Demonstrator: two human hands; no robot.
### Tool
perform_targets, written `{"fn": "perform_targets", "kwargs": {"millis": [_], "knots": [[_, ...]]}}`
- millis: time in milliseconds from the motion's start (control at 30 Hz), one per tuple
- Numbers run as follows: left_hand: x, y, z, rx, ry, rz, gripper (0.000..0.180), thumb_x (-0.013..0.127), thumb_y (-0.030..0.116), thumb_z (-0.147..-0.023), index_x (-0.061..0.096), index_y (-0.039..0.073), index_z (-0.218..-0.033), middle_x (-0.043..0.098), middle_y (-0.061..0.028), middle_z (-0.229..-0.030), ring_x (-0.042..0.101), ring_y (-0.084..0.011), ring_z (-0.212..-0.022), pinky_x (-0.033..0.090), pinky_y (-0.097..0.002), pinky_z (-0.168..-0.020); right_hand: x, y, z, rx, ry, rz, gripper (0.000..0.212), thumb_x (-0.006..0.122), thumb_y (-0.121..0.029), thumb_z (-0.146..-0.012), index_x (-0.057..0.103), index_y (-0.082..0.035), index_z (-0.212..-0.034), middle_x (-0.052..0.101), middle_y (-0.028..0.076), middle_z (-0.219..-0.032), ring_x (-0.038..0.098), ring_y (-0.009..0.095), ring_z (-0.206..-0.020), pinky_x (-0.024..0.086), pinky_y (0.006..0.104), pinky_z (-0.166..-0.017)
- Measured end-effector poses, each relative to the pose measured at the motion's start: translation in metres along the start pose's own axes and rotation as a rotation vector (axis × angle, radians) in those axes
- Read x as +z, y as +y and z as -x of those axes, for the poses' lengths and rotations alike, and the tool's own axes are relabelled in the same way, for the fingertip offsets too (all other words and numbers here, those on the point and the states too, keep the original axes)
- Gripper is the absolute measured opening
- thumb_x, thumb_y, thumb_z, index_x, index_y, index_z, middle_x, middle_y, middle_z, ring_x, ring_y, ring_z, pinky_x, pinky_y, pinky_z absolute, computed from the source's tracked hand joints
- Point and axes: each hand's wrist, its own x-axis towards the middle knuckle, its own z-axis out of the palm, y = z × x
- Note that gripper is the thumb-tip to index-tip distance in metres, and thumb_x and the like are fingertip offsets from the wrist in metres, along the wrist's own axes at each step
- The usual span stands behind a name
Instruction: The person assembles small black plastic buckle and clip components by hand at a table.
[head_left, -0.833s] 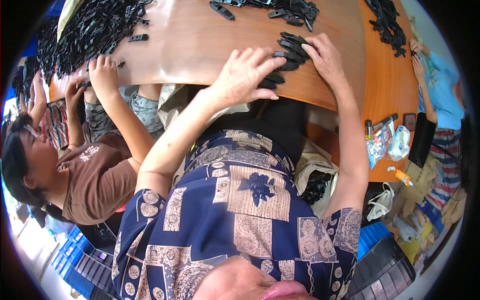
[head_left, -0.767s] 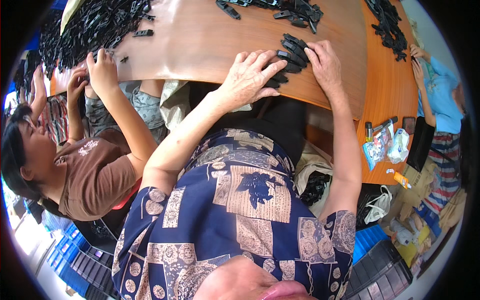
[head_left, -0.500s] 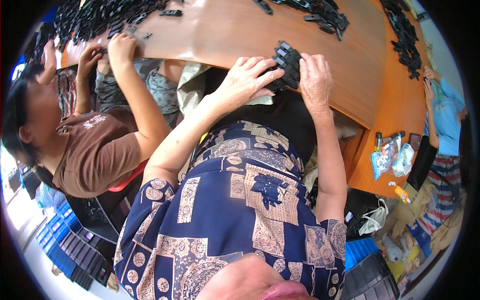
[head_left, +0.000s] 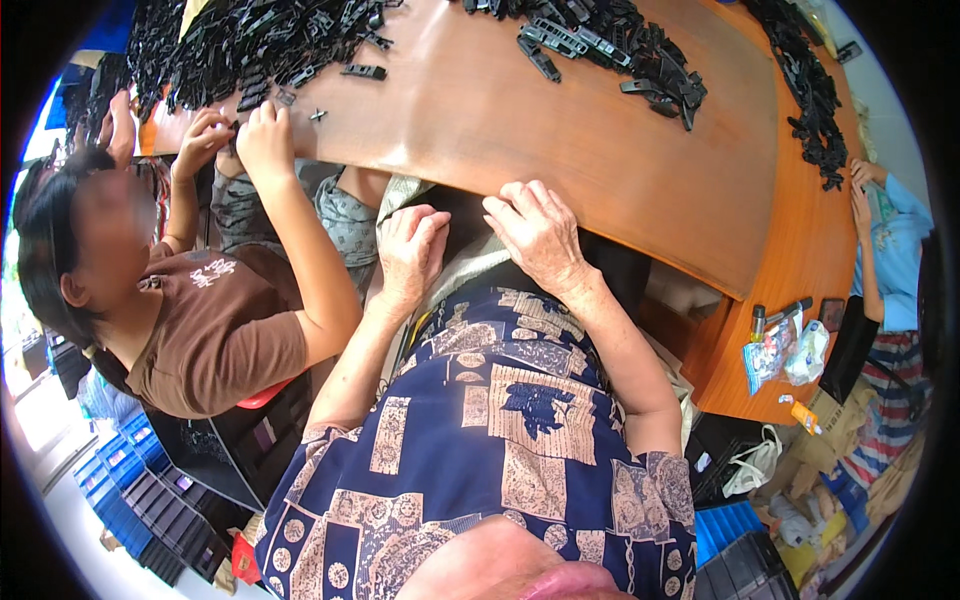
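- Left fingers [head_left: 430,224]: curled together short of the desk [head_left: 460,110]; any hold cannot be told.
- Right fingers [head_left: 510,214]: bent beside its edge; grip hidden.
- Black clips [head_left: 660,62]: on desk, beyond right fingers, well apart.
- Larger black heap [head_left: 250,50]: forward-left of both.

Wide fisheye camera worn on the person's head, left of a side-by-side pair; from where I stand, facing steeply down. Nearest: navy-and-beige patterned cloth shirt [head_left: 440,400], filling lower middle. Bare left hand [head_left: 412,255] and bare right hand [head_left: 537,228] farther out, above centre. Broad brown wooden tabletop [head_left: 650,200] beyond, edges bowed (lens bending, I reckon). Co-worker's brown short-sleeved top [head_left: 215,345] at left; another's light-blue top [head_left: 900,255], more distant, far right.
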Motion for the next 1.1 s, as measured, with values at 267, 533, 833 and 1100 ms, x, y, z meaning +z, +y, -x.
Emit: {"fn": "perform_targets", "kwargs": {"millis": [267, 533, 833, 1100], "knots": [[0.054, 0.036, -0.184, 0.133, 0.253, 0.157, 0.030, 0.071, 0.008, -0.088, 0.068, 0.011, -0.118, 0.061, -0.0153, -0.125, 0.056, -0.0355, -0.119, 0.044, -0.0473, -0.102, -0.053, 0.073, 0.010, 0.349, 0.253, 0.059, 0.014, 0.073, -0.010, -0.087, 0.071, -0.008, -0.101, 0.063, 0.007, -0.099, 0.064, 0.027, -0.089, 0.053, 0.0386, -0.076], [0.121, -0.011, -0.297, 0.371, 0.089, 0.097, 0.026, 0.067, 0.036, -0.094, 0.075, 0.021, -0.113, 0.065, -0.0054, -0.124, 0.059, -0.0289, -0.118, 0.041, -0.0496, -0.103, -0.103, 0.170, 0.012, 0.545, 0.269, 0.186, 0.025, 0.068, -0.012, -0.092, 0.064, -0.007, -0.117, 0.062, 0.014, -0.106, 0.063, 0.035, -0.097, 0.052, 0.0437, -0.081], [0.126, 0.055, -0.233, 0.223, 0.091, -0.062, 0.023, 0.066, 0.034, -0.093, 0.074, 0.021, -0.111, 0.064, -0.0027, -0.122, 0.055, -0.0277, -0.121, 0.038, -0.0492, -0.103, -0.105, 0.214, -0.005, 0.413, -0.041, 0.381, 0.020, 0.064, -0.011, -0.093, 0.063, -0.006, -0.112, 0.060, 0.015, -0.104, 0.061, 0.036, -0.098, 0.053, 0.0478, -0.081], [0.070, 0.039, -0.177, -0.032, 0.380, 0.414, 0.023, 0.064, 0.004, -0.092, 0.066, 0.007, -0.115, 0.062, -0.0152, -0.112, 0.063, -0.0339, -0.101, 0.049, -0.0440, -0.091, -0.130, 0.175, 0.020, 0.712, 0.070, -0.186, 0.017, 0.061, -0.015, -0.098, 0.062, -0.005, -0.111, 0.066, 0.012, -0.085, 0.064, 0.025, -0.071, 0.052, 0.0384, -0.069]]}}
